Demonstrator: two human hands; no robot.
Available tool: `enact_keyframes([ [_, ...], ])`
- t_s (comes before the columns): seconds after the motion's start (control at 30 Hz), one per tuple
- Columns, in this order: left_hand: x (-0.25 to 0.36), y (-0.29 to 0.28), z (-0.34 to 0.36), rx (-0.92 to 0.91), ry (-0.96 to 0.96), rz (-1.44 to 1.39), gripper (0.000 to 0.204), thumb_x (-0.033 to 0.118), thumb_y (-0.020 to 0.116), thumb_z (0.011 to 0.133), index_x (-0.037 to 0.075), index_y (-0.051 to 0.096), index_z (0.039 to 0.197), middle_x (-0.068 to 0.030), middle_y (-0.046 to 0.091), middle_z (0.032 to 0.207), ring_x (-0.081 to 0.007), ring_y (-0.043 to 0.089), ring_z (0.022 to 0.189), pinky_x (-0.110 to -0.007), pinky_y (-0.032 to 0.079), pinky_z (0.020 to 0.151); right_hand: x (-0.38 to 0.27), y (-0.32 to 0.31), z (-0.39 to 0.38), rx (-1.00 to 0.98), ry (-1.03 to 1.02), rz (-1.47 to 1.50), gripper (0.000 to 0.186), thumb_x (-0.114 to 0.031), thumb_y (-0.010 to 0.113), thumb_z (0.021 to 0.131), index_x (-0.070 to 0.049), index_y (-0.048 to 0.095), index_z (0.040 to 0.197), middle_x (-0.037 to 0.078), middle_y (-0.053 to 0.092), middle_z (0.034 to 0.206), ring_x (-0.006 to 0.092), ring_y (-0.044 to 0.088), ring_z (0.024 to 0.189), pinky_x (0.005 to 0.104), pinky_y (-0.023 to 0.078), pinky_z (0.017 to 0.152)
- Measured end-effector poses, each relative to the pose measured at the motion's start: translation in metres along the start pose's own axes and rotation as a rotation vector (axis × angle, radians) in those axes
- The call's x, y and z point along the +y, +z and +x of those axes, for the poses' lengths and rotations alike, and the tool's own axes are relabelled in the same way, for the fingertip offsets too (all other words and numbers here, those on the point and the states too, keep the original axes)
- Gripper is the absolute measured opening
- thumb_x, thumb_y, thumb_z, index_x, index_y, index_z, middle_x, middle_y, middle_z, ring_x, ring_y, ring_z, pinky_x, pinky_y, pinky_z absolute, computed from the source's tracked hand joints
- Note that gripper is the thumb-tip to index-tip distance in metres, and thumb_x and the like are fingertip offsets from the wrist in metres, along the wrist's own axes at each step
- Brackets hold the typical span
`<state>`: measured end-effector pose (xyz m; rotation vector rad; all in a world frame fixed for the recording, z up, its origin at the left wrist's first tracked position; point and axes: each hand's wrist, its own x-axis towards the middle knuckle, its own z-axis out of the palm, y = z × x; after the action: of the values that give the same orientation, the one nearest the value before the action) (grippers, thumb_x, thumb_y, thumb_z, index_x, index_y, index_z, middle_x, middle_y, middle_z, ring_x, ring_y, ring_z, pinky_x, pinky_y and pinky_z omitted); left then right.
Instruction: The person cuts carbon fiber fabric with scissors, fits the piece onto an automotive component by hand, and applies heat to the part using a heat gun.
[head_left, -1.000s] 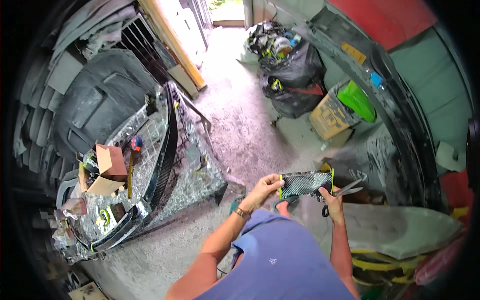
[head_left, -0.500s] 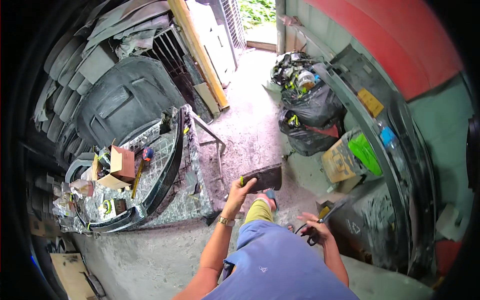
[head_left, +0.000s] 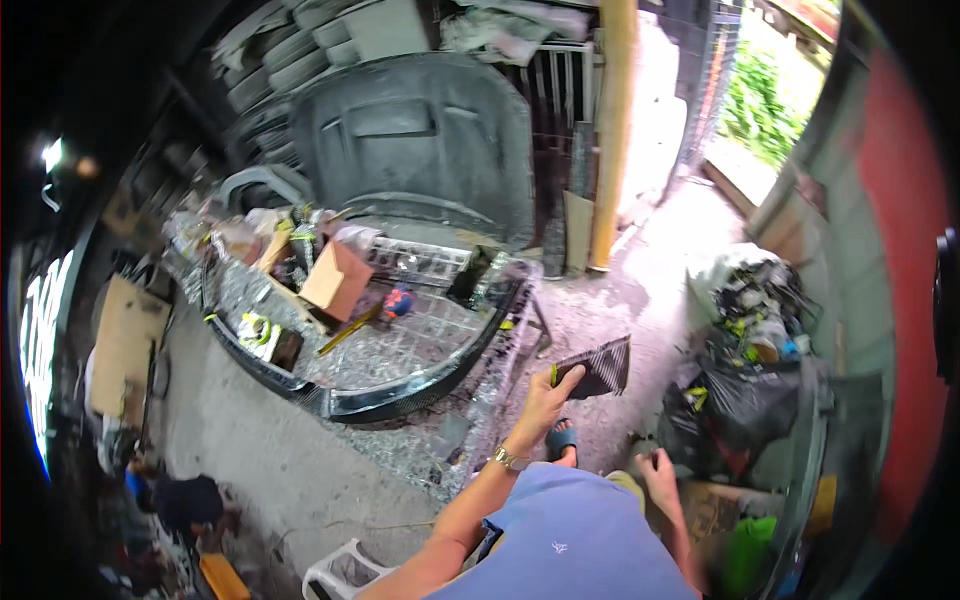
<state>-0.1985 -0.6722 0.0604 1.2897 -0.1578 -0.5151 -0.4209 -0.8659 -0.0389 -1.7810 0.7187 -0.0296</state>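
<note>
Carbon-fibre sheet (head_left: pixel 600 368) pinched in our left hand (head_left: pixel 548 400); we can't tell if our right hand (head_left: pixel 659 482) holds anything; black rubbish bag (head_left: pixel 757 395) beyond it.

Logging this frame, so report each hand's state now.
Left hand: closed, gripping a dark carbon-weave piece near its left end.
Right hand: partly curled; whether it holds anything cannot be told.

Left hand (head_left: pixel 545 402) pinching dark rectangular woven-textured sheet (head_left: pixel 600 370) — right hand (head_left: pixel 661 484) nearer, to right, grip unclear. Left: curved glossy black strip (head_left: pixel 400 396) on speckled grey table (head_left: pixel 420 335), open brown cardboard box (head_left: pixel 337 280) farther back. Right: bulging black plastic bags (head_left: pixel 762 395).
</note>
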Motion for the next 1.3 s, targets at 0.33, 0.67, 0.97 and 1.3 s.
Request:
enact_keyframes([
  [0.33,0.124,-0.095,0.065,0.707,0.435,0.017,0.012,0.010,0.061,0.092,0.002,0.067,0.099,0.0003,0.066,0.094,-0.0064,0.058,0.084,-0.022,0.046,0.078,-0.212,-0.004,0.209,-0.751,-0.158,0.425,0.036,-0.009,0.067,0.082,-0.002,0.051,0.114,0.006,0.056,0.097,0.0144,0.059,0.077,0.0296,0.050,0.067],
  [0.67,0.153,-0.147,0.114,1.098,0.587,-0.137,0.006,0.014,0.066,0.090,0.009,0.064,0.087,0.0064,0.061,0.082,-0.0029,0.052,0.070,-0.022,0.041,0.063,-0.327,0.116,0.319,-1.754,-0.207,-0.082,0.055,-0.056,0.059,0.086,-0.002,0.051,0.094,0.006,0.057,0.077,0.0130,0.059,0.063,0.0274,0.047,0.057],
  [0.97,0.125,-0.191,0.144,1.135,0.537,-0.381,0.012,0.014,0.064,0.090,0.005,0.065,0.098,-0.0030,0.068,0.094,-0.0116,0.065,0.080,-0.026,0.052,0.070,-0.374,0.236,0.346,-1.733,-0.088,-0.313,0.057,-0.058,0.069,0.077,-0.004,0.055,0.090,0.001,0.056,0.066,0.0102,0.061,0.057,0.0227,0.046,0.048],
  [1.3,0.084,-0.266,0.155,1.142,0.351,-0.339,0.019,0.019,0.061,0.092,0.003,0.062,0.103,-0.0052,0.068,0.094,-0.0146,0.066,0.078,-0.031,0.054,0.065,-0.366,0.307,0.341,-1.595,0.045,-0.256,0.046,-0.048,0.075,0.077,-0.007,0.053,0.075,0.001,0.055,0.060,0.0106,0.056,0.049,0.0243,0.043,0.045],
])
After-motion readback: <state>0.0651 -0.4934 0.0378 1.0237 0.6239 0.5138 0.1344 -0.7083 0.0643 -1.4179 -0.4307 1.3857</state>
